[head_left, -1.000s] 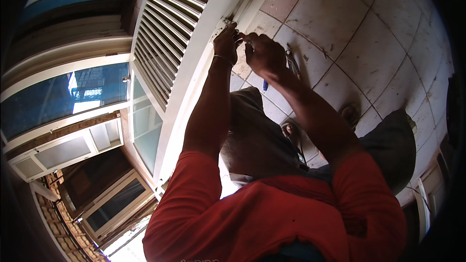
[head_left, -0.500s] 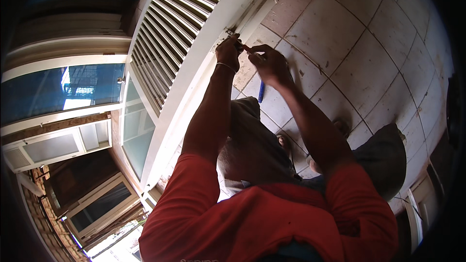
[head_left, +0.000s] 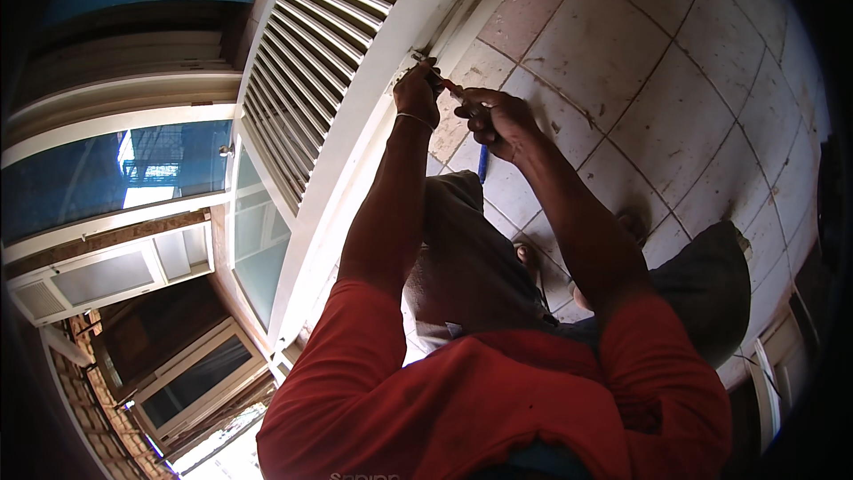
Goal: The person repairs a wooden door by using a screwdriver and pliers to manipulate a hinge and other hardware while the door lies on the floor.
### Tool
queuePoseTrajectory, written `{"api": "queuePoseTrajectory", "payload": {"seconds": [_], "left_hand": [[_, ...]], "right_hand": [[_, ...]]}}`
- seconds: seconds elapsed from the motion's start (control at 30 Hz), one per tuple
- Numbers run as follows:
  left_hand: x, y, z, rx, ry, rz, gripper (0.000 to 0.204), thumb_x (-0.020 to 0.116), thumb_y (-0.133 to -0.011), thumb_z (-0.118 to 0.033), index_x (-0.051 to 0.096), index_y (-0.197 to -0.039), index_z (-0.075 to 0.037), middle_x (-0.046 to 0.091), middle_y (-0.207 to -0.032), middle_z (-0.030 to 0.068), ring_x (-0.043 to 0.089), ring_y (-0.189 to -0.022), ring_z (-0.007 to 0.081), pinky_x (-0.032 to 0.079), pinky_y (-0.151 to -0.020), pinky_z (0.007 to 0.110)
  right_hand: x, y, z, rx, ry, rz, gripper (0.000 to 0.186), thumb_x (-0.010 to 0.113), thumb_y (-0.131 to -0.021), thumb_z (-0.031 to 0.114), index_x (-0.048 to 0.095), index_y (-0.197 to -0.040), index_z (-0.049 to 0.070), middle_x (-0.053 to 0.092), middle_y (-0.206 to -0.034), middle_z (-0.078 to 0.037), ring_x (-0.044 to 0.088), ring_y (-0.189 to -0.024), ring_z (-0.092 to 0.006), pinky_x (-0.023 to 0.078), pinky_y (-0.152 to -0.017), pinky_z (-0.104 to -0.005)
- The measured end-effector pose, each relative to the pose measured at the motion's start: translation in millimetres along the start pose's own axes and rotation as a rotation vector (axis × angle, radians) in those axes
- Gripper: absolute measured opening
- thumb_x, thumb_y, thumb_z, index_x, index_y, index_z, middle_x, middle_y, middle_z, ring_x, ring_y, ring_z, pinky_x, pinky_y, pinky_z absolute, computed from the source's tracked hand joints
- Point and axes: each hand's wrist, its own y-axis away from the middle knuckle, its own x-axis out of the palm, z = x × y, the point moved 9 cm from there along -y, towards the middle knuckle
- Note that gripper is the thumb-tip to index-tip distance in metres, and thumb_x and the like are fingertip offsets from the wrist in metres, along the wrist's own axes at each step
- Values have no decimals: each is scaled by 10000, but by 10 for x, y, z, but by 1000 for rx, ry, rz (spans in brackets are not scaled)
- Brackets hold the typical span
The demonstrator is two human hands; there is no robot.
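Observation:
My right hand (head_left: 498, 120) is closed round a screwdriver, its fingers curled under the handle. The red part of the screwdriver (head_left: 453, 88) points toward my left hand (head_left: 416, 93). That hand is closed at the edge of a white slatted door (head_left: 378, 80), beside a small metal fitting (head_left: 418, 57) set there. What its fingers pinch, and the screwdriver's tip, are hidden in shadow. A blue stick-like object (head_left: 482, 163) lies on the floor tiles below my right wrist.
Pale, dirty floor tiles (head_left: 613, 36) spread to the right. My bent knees (head_left: 458, 240) are beneath my arms. On the left are a blue glass panel (head_left: 80, 178), white-framed cabinet doors (head_left: 102, 277) and a dark framed panel (head_left: 195, 382).
My right hand has turned and its fingers have curled in round the screwdriver handle, shifting slightly down and right. More of the red part shows. My left hand has stayed at the door edge.

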Motion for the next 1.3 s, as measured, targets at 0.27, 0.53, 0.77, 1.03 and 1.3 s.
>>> {"api": "queuePoseTrajectory", "payload": {"seconds": [0.27,0.53,0.77,1.03,1.3], "left_hand": [[28,34,48,-39,-15,38,193,594,-932,-118,654,-991,55,595,-759,84,564,-629,189,488,-571,312],[57,58,15,-19,-29,48,162,624,-887,-126,679,-895,26,608,-750,82,576,-612,185,508,-588,305],[106,57,17,-53,1,40,207,582,-920,-89,634,-1032,78,581,-764,95,571,-667,201,477,-594,314],[7,69,12,-27,56,52,180,592,-914,-71,644,-1002,76,596,-793,107,579,-661,209,506,-602,319],[44,2,51,-23,30,33,159,607,-903,-85,645,-976,51,617,-774,100,601,-672,210,503,-572,321]], "right_hand": [[-25,18,161,-573,769,-210,398,672,-869,272,615,-1205,66,675,-805,-119,672,-681,-196,515,-585,-324],[270,345,492,-813,1274,-334,332,672,-845,300,628,-1078,68,654,-719,-148,613,-560,-191,516,-543,-372],[-198,-130,5,-138,281,-29,236,640,-879,238,639,-1059,85,688,-820,-129,658,-667,-204,530,-621,-338],[287,409,423,-990,984,-275,228,620,-877,197,647,-1072,81,678,-815,-114,677,-689,-269,532,-629,-348],[189,288,459,-676,1278,-394,246,621,-888,255,615,-1055,75,697,-792,-156,687,-651,-239,534,-599,-373]]}}
